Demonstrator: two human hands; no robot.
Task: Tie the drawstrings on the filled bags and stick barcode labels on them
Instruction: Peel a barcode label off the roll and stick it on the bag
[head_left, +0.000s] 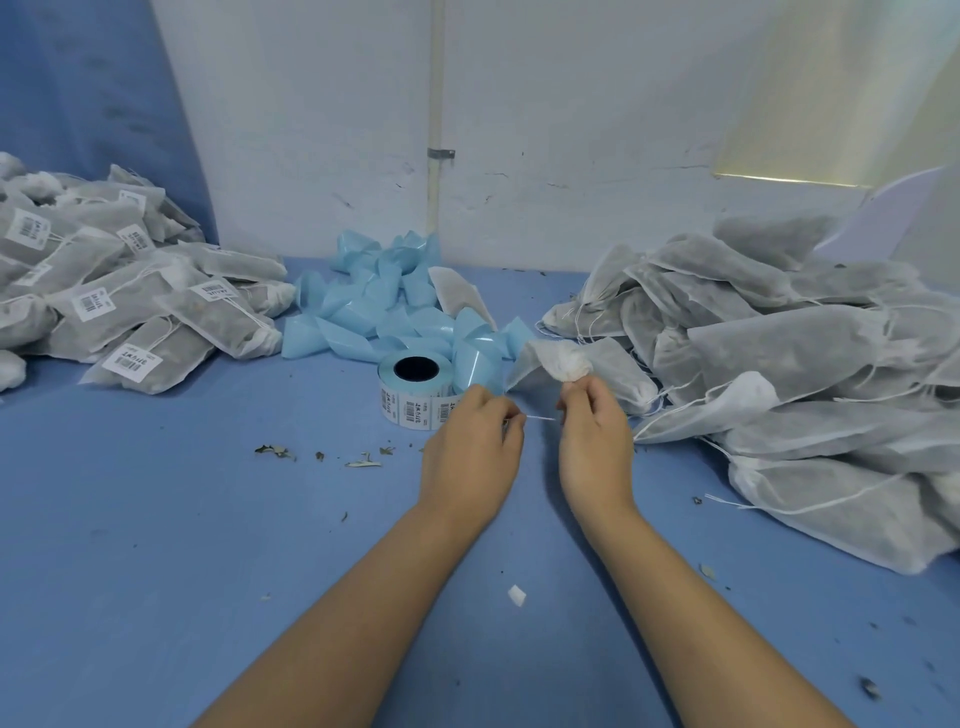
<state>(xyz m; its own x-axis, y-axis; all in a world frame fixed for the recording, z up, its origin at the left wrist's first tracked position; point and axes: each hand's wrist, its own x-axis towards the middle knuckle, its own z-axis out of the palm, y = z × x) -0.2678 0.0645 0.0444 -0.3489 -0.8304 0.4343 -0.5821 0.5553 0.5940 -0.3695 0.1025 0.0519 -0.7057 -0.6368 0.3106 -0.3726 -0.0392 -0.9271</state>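
Over the middle of the blue cloth-covered surface (156, 519), the left hand (470, 447) and the right hand (595, 441) sit close together with a thin white drawstring (540, 417) stretched taut between them. The left fingers (511, 415) are curled together and pinch one end of the string. The right fingers (569, 397) are clamped on the other end, just below the gathered neck of a small white non-woven bag (565, 364) that stands up above them.

Just beyond the left hand stands a roll of white barcode labels on pale blue backing (415, 397), hollow core upward. Behind it lies a loose heap of crumpled pale blue backing strip (384, 306), reaching back to the white wall (571, 130), where a white vertical pipe (435, 104) runs down.

A pile of filled grey-white bags bearing barcode labels (130, 301) lies at the far left. A larger pile of filled grey-white bags with loose strings (805, 364) covers the right side, close to the right hand.

Dried leaf crumbs (275, 451) lie scattered left of the hands, and a small white scrap (517, 596) lies between the forearms.
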